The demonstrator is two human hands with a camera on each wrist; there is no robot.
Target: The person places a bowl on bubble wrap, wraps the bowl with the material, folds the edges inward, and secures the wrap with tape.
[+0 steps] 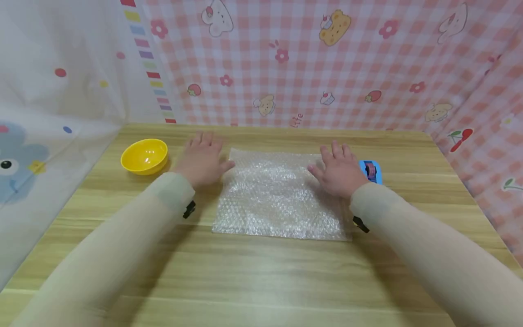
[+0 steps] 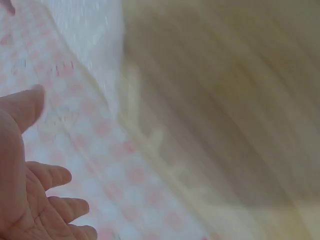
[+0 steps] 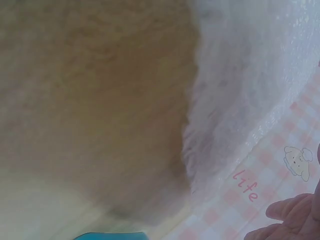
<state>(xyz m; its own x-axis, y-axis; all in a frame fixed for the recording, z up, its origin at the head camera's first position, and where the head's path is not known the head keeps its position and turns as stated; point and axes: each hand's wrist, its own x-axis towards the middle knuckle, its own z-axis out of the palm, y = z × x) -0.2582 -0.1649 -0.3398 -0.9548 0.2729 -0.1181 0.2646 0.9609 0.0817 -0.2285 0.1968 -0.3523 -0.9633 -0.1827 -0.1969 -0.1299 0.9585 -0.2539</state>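
Note:
A sheet of clear bubble wrap (image 1: 278, 200) lies flat on the wooden table. Beside its left edge is my left hand (image 1: 203, 160), fingers spread and nothing in it; the left wrist view shows the palm and straight fingers (image 2: 60, 207). The right hand (image 1: 340, 171) is over the sheet's right edge, fingers spread, also holding nothing. Just past that hand a blue tape dispenser (image 1: 377, 171) with a pinkish roll stands partly hidden behind it. To the left of the left hand sits a yellow bowl (image 1: 145, 157), its inside facing up.
The wooden tabletop (image 1: 261, 277) runs under everything. A pink checked cloth (image 1: 302, 68) hangs along the back and right side, and a white patterned cloth (image 1: 81, 100) hangs on the left.

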